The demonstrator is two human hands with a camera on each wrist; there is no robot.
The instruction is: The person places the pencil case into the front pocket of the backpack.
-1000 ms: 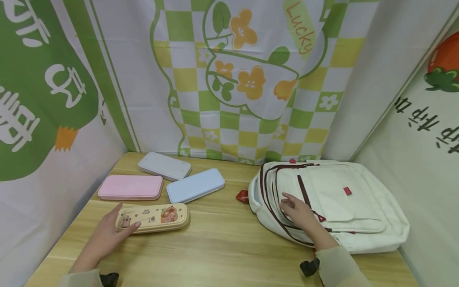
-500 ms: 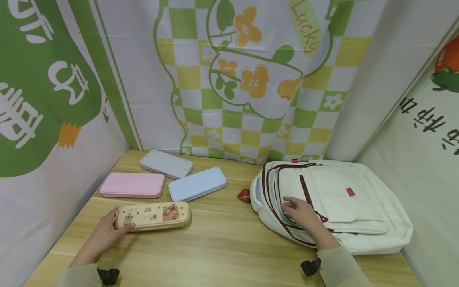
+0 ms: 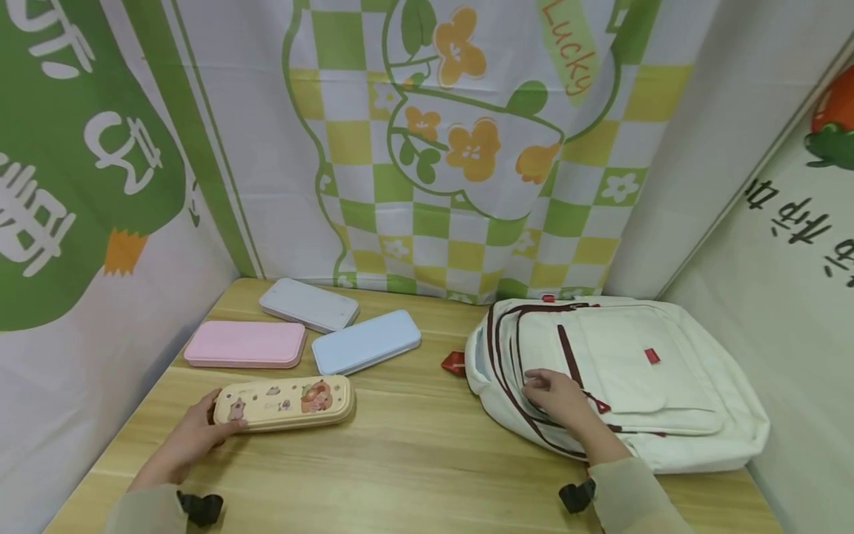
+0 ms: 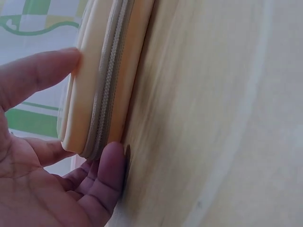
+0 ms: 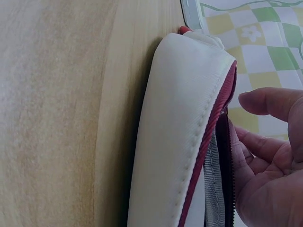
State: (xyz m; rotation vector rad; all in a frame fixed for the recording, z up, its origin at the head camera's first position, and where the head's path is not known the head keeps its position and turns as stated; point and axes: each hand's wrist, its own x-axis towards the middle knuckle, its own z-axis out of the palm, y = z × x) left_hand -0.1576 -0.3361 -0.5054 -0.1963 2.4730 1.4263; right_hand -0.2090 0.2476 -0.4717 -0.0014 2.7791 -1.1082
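A cream pencil case (image 3: 287, 404) with cartoon prints and a zipper lies on the table at the left. My left hand (image 3: 190, 437) is at its left end; in the left wrist view the thumb and fingers (image 4: 111, 165) of that hand touch the zippered case (image 4: 90, 94) around its end. On the right lies a white backpack (image 3: 620, 356) with dark red zippers, one compartment partly unzipped. My right hand (image 3: 560, 397) rests at that opening, fingers bent loosely; in the right wrist view its fingertips are beside the zipper edge (image 5: 227, 90), partly hidden behind it.
Behind the cream case lie a pink case (image 3: 245, 344), a grey-white case (image 3: 309, 305) and a light blue case (image 3: 367, 343) on the wooden table (image 3: 400, 475). A printed curtain hangs at the back, with cloth walls on both sides.
My left hand has shifted slightly down and left at the case's end, its thumb now nearer that end. The right hand stays at the backpack opening. The head view has moved slightly.
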